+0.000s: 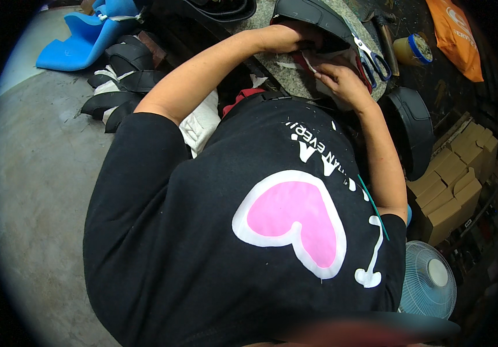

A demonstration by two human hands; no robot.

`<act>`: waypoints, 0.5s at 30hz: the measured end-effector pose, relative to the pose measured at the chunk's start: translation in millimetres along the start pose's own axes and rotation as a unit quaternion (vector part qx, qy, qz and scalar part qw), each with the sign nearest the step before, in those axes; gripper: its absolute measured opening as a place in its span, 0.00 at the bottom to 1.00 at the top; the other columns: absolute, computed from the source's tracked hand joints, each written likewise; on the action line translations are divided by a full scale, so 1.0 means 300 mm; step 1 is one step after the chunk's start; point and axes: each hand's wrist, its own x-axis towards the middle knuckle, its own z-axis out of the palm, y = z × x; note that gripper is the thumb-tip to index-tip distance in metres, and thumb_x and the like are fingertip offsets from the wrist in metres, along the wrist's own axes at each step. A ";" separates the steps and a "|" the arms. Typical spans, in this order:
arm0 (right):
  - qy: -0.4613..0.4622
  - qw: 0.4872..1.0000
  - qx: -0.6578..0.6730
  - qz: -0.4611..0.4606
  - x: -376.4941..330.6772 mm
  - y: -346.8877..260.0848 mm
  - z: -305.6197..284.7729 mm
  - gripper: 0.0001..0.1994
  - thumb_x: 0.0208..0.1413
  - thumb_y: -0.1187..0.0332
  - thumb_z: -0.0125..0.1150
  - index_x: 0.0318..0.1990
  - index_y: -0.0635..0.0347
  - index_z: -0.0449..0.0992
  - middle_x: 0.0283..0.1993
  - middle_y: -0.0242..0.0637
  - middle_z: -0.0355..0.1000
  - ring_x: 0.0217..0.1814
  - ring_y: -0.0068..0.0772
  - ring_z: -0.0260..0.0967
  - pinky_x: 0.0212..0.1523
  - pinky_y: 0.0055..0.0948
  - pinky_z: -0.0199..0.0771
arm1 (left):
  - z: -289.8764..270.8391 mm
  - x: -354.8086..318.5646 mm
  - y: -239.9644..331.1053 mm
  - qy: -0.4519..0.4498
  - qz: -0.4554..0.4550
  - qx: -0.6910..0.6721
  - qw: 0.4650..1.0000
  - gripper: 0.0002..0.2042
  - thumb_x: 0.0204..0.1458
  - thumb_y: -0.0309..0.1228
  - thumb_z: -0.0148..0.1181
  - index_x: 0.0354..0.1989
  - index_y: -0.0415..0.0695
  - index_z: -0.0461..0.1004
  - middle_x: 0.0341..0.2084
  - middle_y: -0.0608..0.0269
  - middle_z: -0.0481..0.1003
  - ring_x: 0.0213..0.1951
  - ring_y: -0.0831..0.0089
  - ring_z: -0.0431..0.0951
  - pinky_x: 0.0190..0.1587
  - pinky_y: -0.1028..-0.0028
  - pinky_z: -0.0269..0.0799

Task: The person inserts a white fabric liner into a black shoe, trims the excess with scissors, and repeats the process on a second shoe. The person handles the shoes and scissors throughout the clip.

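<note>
A black moulded shell with a curved rim [321, 20] lies on a speckled stone slab [289, 81] at the far side of my body. My left hand [289, 39] reaches in under this shell, and its fingers are hidden in shadow there. Close by on the right, my right hand [341, 81] is closed, thumb and fingers pinching what looks like a thin white strip [311, 62] by a red edge. Scissors with dark blue handles [371, 61] lie just beyond my right hand.
A hammer [386, 43] and a tub with a blue rim [414, 49] stand to the right, near an orange bag [456, 34]. Another black shell [408, 130], cardboard boxes [454, 173] and a fan [431, 280] are at right. Black pieces [127, 87] and blue sheet [81, 43] lie left.
</note>
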 end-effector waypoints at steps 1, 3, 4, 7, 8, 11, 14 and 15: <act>0.007 1.000 0.001 -0.001 0.001 -0.002 -0.004 0.15 0.62 0.63 0.57 0.49 0.64 0.76 0.43 0.53 0.76 0.43 0.52 0.74 0.45 0.37 0.72 | -0.012 -0.003 0.000 -0.009 0.034 0.010 0.999 0.15 0.54 0.30 0.57 0.52 0.48 0.75 0.45 0.50 0.77 0.48 0.51 0.77 0.53 0.62 0.71; 0.008 1.000 0.001 0.005 0.003 -0.005 -0.014 0.15 0.62 0.63 0.57 0.50 0.64 0.76 0.43 0.53 0.76 0.42 0.50 0.74 0.45 0.36 0.72 | -0.022 -0.007 0.007 -0.055 0.005 0.036 0.998 0.17 0.54 0.29 0.56 0.53 0.50 0.75 0.45 0.50 0.78 0.47 0.52 0.78 0.53 0.62 0.72; 0.002 1.000 0.006 0.012 0.004 -0.005 -0.019 0.15 0.62 0.63 0.57 0.50 0.64 0.76 0.43 0.52 0.76 0.43 0.48 0.75 0.45 0.35 0.73 | -0.022 -0.009 0.013 -0.093 -0.058 0.052 0.993 0.17 0.54 0.29 0.56 0.54 0.51 0.75 0.45 0.51 0.78 0.47 0.53 0.78 0.53 0.63 0.72; 0.011 0.999 0.033 0.042 0.002 0.012 -0.028 0.16 0.62 0.61 0.56 0.51 0.63 0.77 0.44 0.51 0.77 0.45 0.46 0.76 0.48 0.35 0.73 | -0.022 -0.005 0.024 -0.130 -0.115 0.070 0.982 0.17 0.53 0.28 0.55 0.52 0.53 0.78 0.44 0.52 0.79 0.46 0.55 0.79 0.52 0.64 0.73; 0.054 0.996 0.055 0.039 -0.001 0.020 -0.023 0.17 0.62 0.60 0.56 0.52 0.61 0.77 0.45 0.50 0.77 0.47 0.47 0.76 0.50 0.36 0.73 | -0.023 -0.003 0.026 -0.129 -0.112 0.072 0.983 0.17 0.53 0.27 0.55 0.51 0.53 0.78 0.43 0.53 0.79 0.46 0.56 0.80 0.52 0.64 0.73; 0.141 0.985 0.101 0.001 0.001 0.042 0.015 0.18 0.62 0.59 0.55 0.55 0.59 0.76 0.50 0.50 0.76 0.52 0.47 0.75 0.55 0.36 0.72 | -0.033 -0.001 0.030 -0.122 -0.091 0.032 0.988 0.13 0.53 0.28 0.56 0.46 0.52 0.81 0.41 0.54 0.80 0.45 0.57 0.80 0.51 0.64 0.73; 0.123 0.986 0.109 0.010 0.001 0.056 0.033 0.19 0.63 0.61 0.52 0.58 0.57 0.73 0.56 0.51 0.73 0.58 0.48 0.72 0.59 0.36 0.69 | -0.051 0.005 0.038 -0.190 -0.110 0.048 0.974 0.12 0.53 0.28 0.56 0.43 0.51 0.81 0.39 0.55 0.80 0.43 0.57 0.80 0.49 0.64 0.73; 0.098 0.989 0.105 0.020 0.002 0.054 0.034 0.19 0.63 0.62 0.52 0.58 0.57 0.73 0.56 0.51 0.72 0.59 0.49 0.71 0.60 0.36 0.69 | -0.055 0.003 0.043 -0.188 -0.117 0.038 0.974 0.11 0.51 0.28 0.56 0.41 0.50 0.81 0.38 0.55 0.80 0.42 0.58 0.80 0.48 0.64 0.73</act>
